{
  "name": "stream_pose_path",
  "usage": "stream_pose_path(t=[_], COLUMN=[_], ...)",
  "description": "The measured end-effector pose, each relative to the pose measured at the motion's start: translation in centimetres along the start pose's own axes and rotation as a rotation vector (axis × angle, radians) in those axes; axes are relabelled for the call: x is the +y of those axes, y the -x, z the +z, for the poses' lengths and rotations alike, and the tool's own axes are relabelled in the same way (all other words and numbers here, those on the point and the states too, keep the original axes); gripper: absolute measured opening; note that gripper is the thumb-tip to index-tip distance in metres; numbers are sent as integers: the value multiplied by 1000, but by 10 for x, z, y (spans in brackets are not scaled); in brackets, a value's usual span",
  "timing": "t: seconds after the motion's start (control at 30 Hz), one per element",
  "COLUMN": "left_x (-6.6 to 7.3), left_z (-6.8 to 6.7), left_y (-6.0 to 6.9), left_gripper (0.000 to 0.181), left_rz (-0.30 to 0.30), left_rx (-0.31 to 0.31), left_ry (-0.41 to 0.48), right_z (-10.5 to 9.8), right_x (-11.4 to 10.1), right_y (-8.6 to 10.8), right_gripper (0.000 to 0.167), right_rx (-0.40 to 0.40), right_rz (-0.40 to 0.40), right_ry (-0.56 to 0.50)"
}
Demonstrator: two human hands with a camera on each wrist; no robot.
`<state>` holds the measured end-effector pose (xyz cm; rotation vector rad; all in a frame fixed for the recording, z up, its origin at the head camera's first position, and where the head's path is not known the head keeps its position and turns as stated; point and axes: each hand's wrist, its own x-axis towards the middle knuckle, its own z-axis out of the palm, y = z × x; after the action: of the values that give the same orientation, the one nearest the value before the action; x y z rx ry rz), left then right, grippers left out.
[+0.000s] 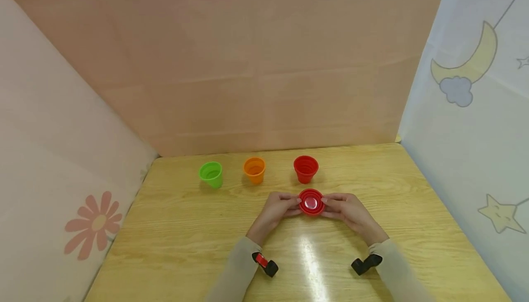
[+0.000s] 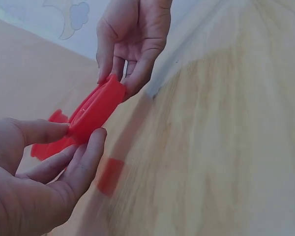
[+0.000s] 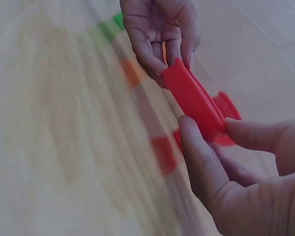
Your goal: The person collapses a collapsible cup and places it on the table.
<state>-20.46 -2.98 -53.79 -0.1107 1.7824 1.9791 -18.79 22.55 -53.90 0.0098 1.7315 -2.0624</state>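
Note:
Between both hands is a red collapsible cup (image 1: pixel 312 202), folded flat into a shallow ringed disc and raised off the table. My left hand (image 1: pixel 276 210) pinches its left rim, thumb on top and fingers beneath. On the opposite rim, my right hand (image 1: pixel 349 211) pinches in the same way. Both wrist views show the flattened cup (image 2: pixel 97 109) tilted between the two thumbs and fingertips. Just beyond it stands a second red cup (image 1: pixel 306 170), extended to full height; part of this cup (image 3: pixel 228 106) shows behind the folded one in the right wrist view.
An orange cup (image 1: pixel 254 170) and a green cup (image 1: pixel 211 175) stand extended to the left of the upright red one, in a row near the table's back edge. The wooden table (image 1: pixel 186 242) meets a plain back panel (image 1: pixel 264 63) and patterned side panels.

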Motion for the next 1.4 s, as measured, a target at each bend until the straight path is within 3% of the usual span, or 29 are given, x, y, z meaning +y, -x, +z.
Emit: stream_pose_path(t=[0.3,0.6,0.87,1.0,1.13,1.4], left_x=[4,8,0,0,4,8], left_z=[45,87,128,146,158,168], left_y=[-42,-68,-77,-77,-80,-95], left_gripper=[22,16,15,15,13,10], left_rz=[14,73,59,55,89,134], left_rx=[42,121,277,352,418,472], left_ry=[100,180,222,188,62,-162], right_z=[-46,-85,-107,-114,-121,-135], right_x=[-20,-35,-37,-38,-43,-47], right_y=[-10,-21,-18,-17,-18,-20], right_gripper=[26,19,20,24,26,19], right_rx=[60,88,124,144,165,195], right_rz=[15,34,56,69,67,76], right_ry=[11,-16,-18,-41,-41,21])
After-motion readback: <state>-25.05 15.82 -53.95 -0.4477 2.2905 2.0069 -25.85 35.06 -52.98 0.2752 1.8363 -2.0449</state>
